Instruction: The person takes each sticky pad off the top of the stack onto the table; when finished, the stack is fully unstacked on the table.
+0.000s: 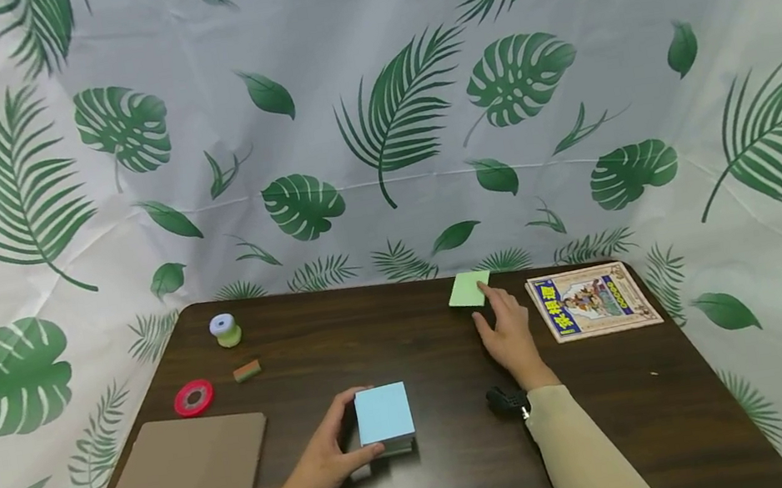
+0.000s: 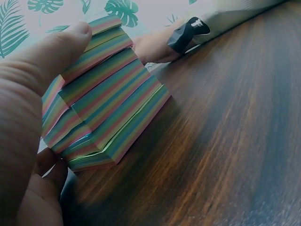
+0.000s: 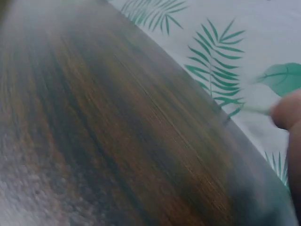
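Observation:
My left hand (image 1: 326, 448) grips a thick stack of sticky notes (image 1: 384, 414) at the table's front middle, thumb on the near side and fingers at the far left. Its top is light blue; in the left wrist view the stack (image 2: 108, 99) shows banded coloured edges and uneven layers. Farther back and to the right, my right hand (image 1: 511, 336) holds a light green sticky note (image 1: 468, 290) by its right edge, near the table's back edge. In the right wrist view the note (image 3: 256, 109) appears edge-on as a thin strip at a fingertip (image 3: 287, 110).
A printed booklet (image 1: 592, 301) lies at the back right. On the left are a brown flat board or folder (image 1: 186, 473), a red ring-shaped roll (image 1: 194, 398), a small orange-green block (image 1: 246, 371) and a green-white container (image 1: 225, 330). Behind the table hangs a leaf-patterned curtain (image 1: 314, 137).

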Motion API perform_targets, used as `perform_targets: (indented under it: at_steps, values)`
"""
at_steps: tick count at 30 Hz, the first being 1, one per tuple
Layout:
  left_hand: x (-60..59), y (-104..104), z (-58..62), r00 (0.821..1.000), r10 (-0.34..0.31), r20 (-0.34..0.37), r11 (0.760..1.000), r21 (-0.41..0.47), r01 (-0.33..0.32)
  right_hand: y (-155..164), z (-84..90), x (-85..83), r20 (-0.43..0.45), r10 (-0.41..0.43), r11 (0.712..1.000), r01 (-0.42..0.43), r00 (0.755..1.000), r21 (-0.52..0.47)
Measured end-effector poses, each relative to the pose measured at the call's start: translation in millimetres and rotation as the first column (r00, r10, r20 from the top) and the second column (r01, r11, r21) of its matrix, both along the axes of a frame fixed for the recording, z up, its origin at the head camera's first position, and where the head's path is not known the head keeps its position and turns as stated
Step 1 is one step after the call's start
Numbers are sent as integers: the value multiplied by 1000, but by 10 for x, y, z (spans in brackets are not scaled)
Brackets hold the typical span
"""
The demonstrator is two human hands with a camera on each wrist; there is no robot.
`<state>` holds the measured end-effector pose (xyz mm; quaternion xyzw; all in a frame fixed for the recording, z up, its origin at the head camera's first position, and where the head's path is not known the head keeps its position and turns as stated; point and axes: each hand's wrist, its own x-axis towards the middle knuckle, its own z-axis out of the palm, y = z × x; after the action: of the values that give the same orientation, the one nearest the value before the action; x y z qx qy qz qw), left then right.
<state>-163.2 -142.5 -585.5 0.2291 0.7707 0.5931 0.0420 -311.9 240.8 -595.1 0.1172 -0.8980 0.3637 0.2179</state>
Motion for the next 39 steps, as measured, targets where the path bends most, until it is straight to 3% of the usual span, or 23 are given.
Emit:
perform_targets:
  at_steps: [4, 7, 21, 31, 36, 39]
  values:
    - [8, -3, 3, 1000, 2, -17, 1000, 8, -2, -23, 5, 18, 150, 13, 995, -27, 989, 97]
    - [26, 5, 6, 1000, 10, -7, 1000, -5, -10, -36, 12, 44, 206, -16, 988, -16, 978, 156]
    - [8, 38, -10, 1000, 26, 17, 999, -25, -26, -99, 43, 98, 291, -138, 934, 27, 947, 357]
    - [-6, 39, -14, 999, 21, 24, 999, -28, -20, -91, 32, 96, 321, -161, 948, 55, 933, 315]
    - [-4, 23, -14, 1000, 19, 23, 999, -32, -19, -68, -8, 79, 243, -111, 986, 75, 964, 152]
    - [-9, 6, -7, 1000, 18, 12, 999, -36, -18, -94, -6, 71, 147, -31, 999, 30, 989, 14]
